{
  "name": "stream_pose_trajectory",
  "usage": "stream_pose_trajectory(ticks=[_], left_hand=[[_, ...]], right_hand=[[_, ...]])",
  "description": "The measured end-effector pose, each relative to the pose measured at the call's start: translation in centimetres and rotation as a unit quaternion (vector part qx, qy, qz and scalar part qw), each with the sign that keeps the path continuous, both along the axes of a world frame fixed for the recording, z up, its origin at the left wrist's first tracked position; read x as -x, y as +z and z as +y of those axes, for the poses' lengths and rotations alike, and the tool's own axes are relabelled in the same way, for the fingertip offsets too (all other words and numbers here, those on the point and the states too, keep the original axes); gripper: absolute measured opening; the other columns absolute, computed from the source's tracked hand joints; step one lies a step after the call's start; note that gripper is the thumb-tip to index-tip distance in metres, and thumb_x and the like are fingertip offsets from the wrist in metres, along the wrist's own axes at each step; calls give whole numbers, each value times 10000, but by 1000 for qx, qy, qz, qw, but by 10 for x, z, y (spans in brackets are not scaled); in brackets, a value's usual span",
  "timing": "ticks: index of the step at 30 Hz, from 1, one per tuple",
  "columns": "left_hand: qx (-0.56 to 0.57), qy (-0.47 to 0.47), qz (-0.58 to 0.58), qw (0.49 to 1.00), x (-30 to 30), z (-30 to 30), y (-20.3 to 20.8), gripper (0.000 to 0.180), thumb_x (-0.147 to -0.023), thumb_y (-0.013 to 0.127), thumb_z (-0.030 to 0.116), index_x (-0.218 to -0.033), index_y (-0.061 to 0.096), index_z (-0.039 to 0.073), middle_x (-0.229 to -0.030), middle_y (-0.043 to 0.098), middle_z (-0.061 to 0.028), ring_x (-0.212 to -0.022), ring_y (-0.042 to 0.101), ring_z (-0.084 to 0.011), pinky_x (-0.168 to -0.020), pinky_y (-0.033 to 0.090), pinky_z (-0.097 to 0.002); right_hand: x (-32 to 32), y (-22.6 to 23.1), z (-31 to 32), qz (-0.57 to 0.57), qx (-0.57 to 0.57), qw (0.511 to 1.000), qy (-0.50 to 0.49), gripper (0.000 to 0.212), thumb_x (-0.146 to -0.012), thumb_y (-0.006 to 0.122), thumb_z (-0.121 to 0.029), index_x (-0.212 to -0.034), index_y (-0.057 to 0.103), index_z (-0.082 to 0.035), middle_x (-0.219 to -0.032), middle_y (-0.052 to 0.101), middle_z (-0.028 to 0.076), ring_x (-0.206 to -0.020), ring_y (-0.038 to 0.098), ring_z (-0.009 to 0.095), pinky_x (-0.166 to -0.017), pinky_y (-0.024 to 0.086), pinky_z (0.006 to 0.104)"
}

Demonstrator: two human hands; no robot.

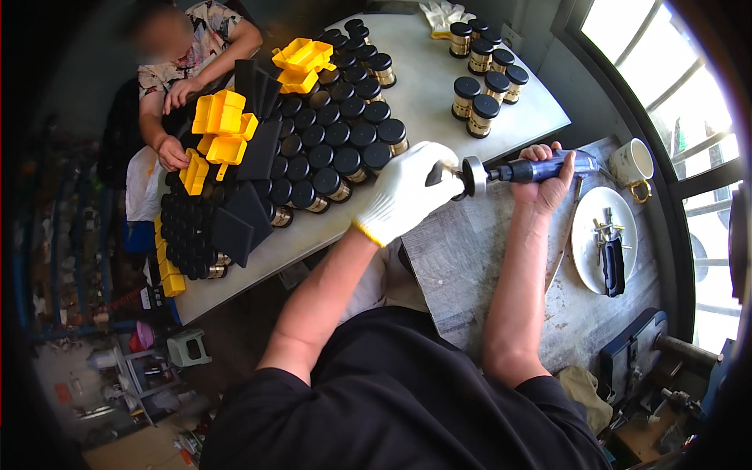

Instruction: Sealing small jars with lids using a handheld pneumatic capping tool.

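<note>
My left hand (pixel 413 188), in a white knit glove with a yellow cuff edge, is closed around a round part (pixel 475 178) with a grey disc-shaped end. Most of that part is hidden by the glove. My bare right hand (pixel 540 176) grips a blue handheld power tool (pixel 558 165) from below. The dark nose of the tool points left, and its tip meets or nearly meets the disc's face; I cannot tell which. To the left of my glove stand many black-capped brass-coloured cylinders (pixel 348 163) in close rows on the white table (pixel 427 94).
More capped cylinders (pixel 483 116) and white gloves (pixel 445 17) lie toward the back. Yellow bins (pixel 221 113) rise beside a co-worker's hand (pixel 171 153). On my grey wood-patterned bench (pixel 462 258) are a white plate (pixel 583 243) with metal pieces and a mug (pixel 631 162); a vise-like machine (pixel 634 352) stands right.
</note>
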State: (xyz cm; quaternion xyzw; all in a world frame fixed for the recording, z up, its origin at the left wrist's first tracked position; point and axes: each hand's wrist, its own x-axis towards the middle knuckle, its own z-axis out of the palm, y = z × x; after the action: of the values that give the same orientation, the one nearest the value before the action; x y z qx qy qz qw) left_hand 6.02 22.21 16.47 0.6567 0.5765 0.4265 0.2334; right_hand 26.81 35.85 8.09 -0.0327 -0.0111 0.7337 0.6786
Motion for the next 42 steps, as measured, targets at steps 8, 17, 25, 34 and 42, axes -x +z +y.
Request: stream_pose_trajectory(ticks=[8, 17, 25, 34, 42], left_hand=[[-1, -67, 490, 869, 44, 118, 27, 245, -846, 602, 229, -1058, 652, 116, -1070, 645, -123, -995, 644, -338, -858, 520, -451], [41, 4, 377, 925, 44, 152, 19, 524, -795, 668, 238, -1293, 582, 97, -1229, 619, -173, -1195, 573, -338, -1020, 457, -412], [79, 78, -27, 993, 14, 158, -39, 532, -773, 754, 215, -1260, 578, 94, -1177, 674, -170, -1115, 637, -322, -954, 501, -398], [-155, 236, -145, 948, -11, 121, -39, 372, -822, 762, 173, -1115, 565, 53, -899, 660, -57, -797, 657, -196, -764, 539, -352], [110, 42, -328, 937, -11, -6, 18, 321, -875, 741, 112, -1123, 567, 8, -875, 648, -40, -637, 614, -82, -533, 535, -228]], right_hand=[[4, 4, -3, -27, 14, 999, -9, 311, -956, 635, -318, -1049, 550, -34, -761, 499, 45, -704, 504, 162, -694, 450, 298], [-1, 1, -2, -15, 3, 1000, -3, 306, -955, 647, -315, -1061, 555, -44, -769, 514, 45, -705, 511, 161, -708, 456, 296], [7, 6, -3, -17, 7, 1000, 11, 310, -953, 643, -336, -1059, 540, -64, -759, 504, 39, -688, 511, 166, -684, 467, 303], [2, 1, -2, 6, 0, 999, 34, 320, -950, 646, -341, -1065, 546, -59, -763, 508, 38, -692, 511, 159, -683, 458, 297], [3, 0, 0, 50, -4, 999, 21, 339, -950, 634, -365, -1055, 543, -57, -759, 497, 39, -694, 502, 165, -702, 451, 311]])
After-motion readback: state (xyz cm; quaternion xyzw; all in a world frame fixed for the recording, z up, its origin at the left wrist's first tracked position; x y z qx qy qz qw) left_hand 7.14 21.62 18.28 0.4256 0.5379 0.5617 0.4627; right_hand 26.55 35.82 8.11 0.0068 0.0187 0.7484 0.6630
